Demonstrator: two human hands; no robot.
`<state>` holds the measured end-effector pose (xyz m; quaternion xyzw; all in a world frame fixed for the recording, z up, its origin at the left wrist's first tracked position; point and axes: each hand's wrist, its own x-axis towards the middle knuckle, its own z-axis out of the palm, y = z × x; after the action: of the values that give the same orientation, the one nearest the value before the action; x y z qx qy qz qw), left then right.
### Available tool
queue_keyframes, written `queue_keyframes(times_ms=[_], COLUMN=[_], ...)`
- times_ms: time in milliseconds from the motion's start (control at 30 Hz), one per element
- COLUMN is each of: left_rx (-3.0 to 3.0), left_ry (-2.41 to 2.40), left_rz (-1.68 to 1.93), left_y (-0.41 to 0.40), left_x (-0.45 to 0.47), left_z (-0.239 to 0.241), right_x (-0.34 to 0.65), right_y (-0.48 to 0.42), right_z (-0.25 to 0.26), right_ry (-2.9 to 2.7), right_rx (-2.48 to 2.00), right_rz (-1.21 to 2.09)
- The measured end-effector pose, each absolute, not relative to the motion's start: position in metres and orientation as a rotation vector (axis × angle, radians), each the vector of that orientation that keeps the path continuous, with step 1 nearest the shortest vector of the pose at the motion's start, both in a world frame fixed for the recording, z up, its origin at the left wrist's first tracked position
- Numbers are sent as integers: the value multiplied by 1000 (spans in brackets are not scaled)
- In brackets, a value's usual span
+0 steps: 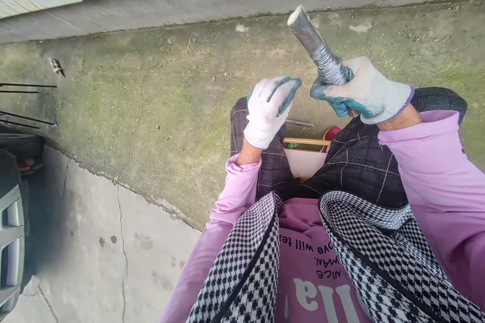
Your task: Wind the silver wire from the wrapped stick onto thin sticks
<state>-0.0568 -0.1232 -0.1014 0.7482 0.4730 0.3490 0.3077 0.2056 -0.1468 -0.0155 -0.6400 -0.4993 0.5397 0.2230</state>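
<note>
Above the knees, the right hand (366, 93) grips a metal rod (303, 28) wound with thin wire (329, 66), tilted up-left. Just beside it, the left hand (270, 110), gloved, holds its fingers (284, 92) loosely curled; whether they pinch anything I cannot tell.

1. The gloves (271, 111) were white with teal palms.
2. The sleeves (435, 161) were lilac.
3. The vest (246, 262) bore black-and-white houndstooth.
4. The rod (305, 30) was grey.
5. The ground (151, 101) showed mossy green.
</note>
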Motion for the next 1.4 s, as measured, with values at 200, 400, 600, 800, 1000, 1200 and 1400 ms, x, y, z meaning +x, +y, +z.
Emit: queue_keyframes(times_ms=[200, 400, 600, 800, 1000, 1200, 1400], left_rx=[2057, 1868, 1396, 1105, 975, 1011, 1092], left_ry=[1215, 1166, 1328, 1339, 1360, 1190, 1013], left_rz=[894, 1105, 1101, 1062, 978, 755, 693], left_y=[-110, -120, -138, -122, -119, -130, -131], left_x=[-69, -63, -44, -34, -27, -35, -39], left_z=[-131, -107, -75, -88, -80, -67, -77], right_x=[204, 204, 206, 211, 213, 214, 225], right_y=[-145, -143, -142, -142, -142, -148, -148], right_z=[-14, -18, -18, -27, -28, -9, -8], right_ry=[-1391, -1417, -1592, -1714, -1623, -1319, -1171], right_rx=[-1771, -1752, -1836, -1759, -1677, -1605, -1582], right_rz=[1519, 1360, 1278, 1330, 1424, 1534, 1480])
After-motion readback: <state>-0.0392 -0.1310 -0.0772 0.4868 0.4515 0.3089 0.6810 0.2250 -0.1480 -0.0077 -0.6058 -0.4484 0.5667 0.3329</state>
